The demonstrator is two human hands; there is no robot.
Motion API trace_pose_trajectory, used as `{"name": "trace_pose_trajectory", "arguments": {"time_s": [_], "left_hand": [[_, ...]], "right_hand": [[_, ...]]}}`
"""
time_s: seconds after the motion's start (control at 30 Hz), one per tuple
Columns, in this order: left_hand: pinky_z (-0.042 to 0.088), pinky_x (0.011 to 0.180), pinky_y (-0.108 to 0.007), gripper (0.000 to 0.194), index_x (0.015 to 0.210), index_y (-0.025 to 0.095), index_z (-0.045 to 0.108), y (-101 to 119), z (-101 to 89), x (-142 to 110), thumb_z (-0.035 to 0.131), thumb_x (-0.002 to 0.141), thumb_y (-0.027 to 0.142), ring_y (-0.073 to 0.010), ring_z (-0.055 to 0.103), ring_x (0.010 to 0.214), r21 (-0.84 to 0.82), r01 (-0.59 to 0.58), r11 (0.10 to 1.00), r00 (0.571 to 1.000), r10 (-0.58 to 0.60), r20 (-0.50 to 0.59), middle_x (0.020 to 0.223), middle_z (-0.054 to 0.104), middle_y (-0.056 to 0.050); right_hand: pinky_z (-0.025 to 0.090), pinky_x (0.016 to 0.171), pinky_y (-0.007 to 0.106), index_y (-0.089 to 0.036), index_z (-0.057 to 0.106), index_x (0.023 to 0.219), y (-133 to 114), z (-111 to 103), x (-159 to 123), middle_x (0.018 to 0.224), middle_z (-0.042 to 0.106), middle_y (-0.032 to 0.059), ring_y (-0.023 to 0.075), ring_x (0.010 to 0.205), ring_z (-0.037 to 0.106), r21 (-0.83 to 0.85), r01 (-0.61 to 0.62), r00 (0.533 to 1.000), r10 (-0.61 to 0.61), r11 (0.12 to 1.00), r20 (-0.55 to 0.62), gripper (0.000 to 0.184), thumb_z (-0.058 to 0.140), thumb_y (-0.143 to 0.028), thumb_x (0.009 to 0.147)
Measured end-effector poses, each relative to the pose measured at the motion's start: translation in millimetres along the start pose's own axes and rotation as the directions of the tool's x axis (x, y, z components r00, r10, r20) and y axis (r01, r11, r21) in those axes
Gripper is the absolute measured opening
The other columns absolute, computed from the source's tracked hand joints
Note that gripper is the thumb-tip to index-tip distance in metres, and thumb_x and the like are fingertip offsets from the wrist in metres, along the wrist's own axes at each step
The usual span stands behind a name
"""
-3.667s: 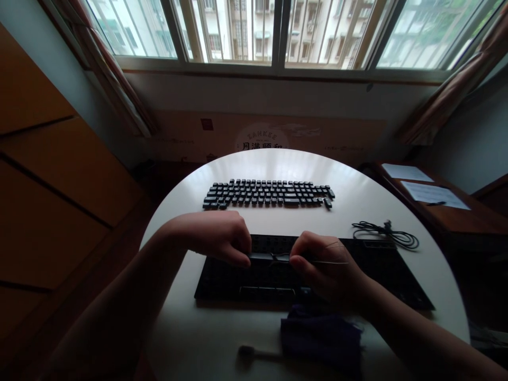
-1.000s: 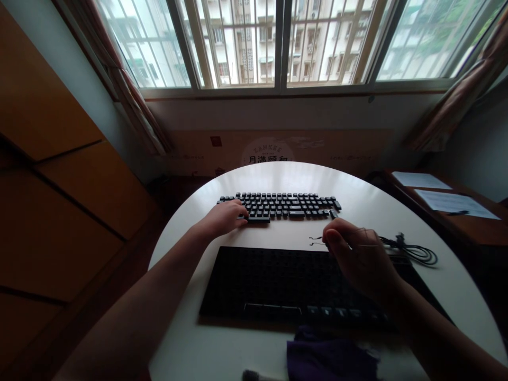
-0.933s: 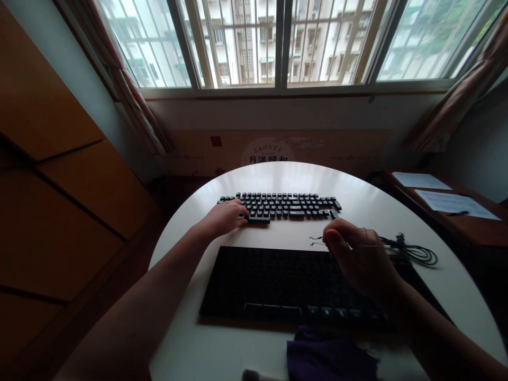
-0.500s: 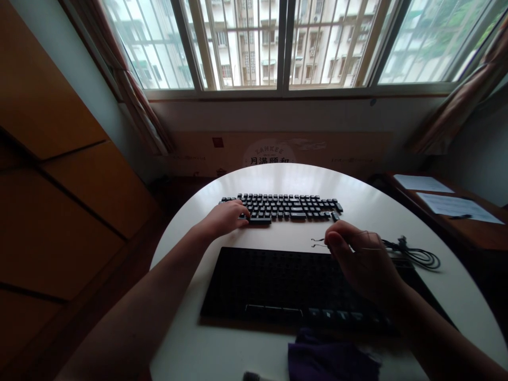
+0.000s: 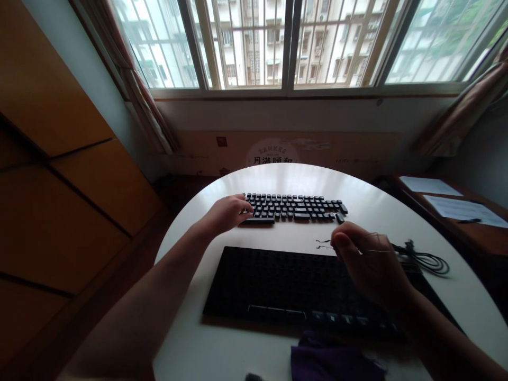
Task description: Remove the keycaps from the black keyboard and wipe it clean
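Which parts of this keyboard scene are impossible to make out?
- Head view: the left hand covers the left end of the laid-out black keycaps.
- The thin wire puller in the right hand: too thin to see its grip.
- Purple cloth: cut off by the bottom edge.
- Keycap legends: too small.

Left hand (image 5: 227, 213) on loose keycaps (image 5: 296, 207), right hand (image 5: 367, 264) pinching wire puller (image 5: 329, 244)

Glossy white table (image 5: 373, 196), matt black plastic keycaps (image 5: 296, 207), purple cloth (image 5: 333, 364).
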State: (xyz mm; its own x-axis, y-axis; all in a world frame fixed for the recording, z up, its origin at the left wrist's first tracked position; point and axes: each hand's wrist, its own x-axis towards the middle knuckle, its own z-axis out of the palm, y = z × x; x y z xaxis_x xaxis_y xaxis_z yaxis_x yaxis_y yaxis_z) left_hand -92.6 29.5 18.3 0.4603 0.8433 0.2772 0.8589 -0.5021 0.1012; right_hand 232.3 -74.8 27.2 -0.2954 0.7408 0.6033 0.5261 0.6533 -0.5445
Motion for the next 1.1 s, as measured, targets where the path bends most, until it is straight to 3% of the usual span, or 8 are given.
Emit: {"name": "trace_pose_trajectory", "arguments": {"time_s": [0.17,0.57,1.0,1.1], "left_hand": [[0.046,0.066,-0.027,0.017,0.096,0.024,0.077,9.1,12.3,0.9,0.065,0.085,0.029,-0.0175,0.064,0.078,0.026,-0.043,0.999,0.997,0.042,0.067,0.095,0.067,-0.003],[0.048,0.07,-0.027,0.019,0.096,0.026,0.077,4.4,17.5,1.2,0.061,0.085,0.026,-0.0178,0.064,0.081,0.003,-0.048,0.999,0.996,0.048,0.074,0.099,0.068,-0.003],[0.048,0.07,-0.027,0.018,0.095,0.025,0.076,6.8,15.1,0.9,0.062,0.085,0.029,-0.0178,0.064,0.081,-0.017,-0.034,0.999,0.996,0.035,0.083,0.099,0.068,-0.004],[0.047,0.068,-0.027,0.019,0.094,0.023,0.076,2.6,7.6,0.7,0.062,0.086,0.034,-0.0173,0.064,0.077,-0.01,-0.013,1.0,1.0,0.013,0.019,0.096,0.068,-0.004]], "right_hand": [[0.037,0.045,0.021,-0.02,0.054,0.075,-0.1,-0.2,0.1,0.053,0.05,-0.004,0.0105,0.044,0.048,0.006,-0.011,1.0,0.011,1.0,0.003,0.031,0.045,-0.034,0.101],[0.036,0.045,0.021,-0.02,0.053,0.074,-5.2,-2.5,1.1,0.053,0.049,-0.004,0.0105,0.043,0.047,0.03,-0.019,1.0,0.019,0.999,0.001,0.03,0.045,-0.034,0.1],[0.037,0.044,0.022,-0.02,0.053,0.075,-3.8,-3.5,1.4,0.052,0.051,-0.0037,0.0109,0.043,0.048,0.013,-0.021,1.0,0.021,1.0,-0.002,0.031,0.045,-0.034,0.1],[0.036,0.044,0.022,-0.02,0.054,0.075,-3.0,-5.1,1.4,0.052,0.052,-0.0032,0.0112,0.043,0.048,0.017,-0.019,1.0,0.019,1.0,-0.011,0.031,0.044,-0.036,0.1]]}}
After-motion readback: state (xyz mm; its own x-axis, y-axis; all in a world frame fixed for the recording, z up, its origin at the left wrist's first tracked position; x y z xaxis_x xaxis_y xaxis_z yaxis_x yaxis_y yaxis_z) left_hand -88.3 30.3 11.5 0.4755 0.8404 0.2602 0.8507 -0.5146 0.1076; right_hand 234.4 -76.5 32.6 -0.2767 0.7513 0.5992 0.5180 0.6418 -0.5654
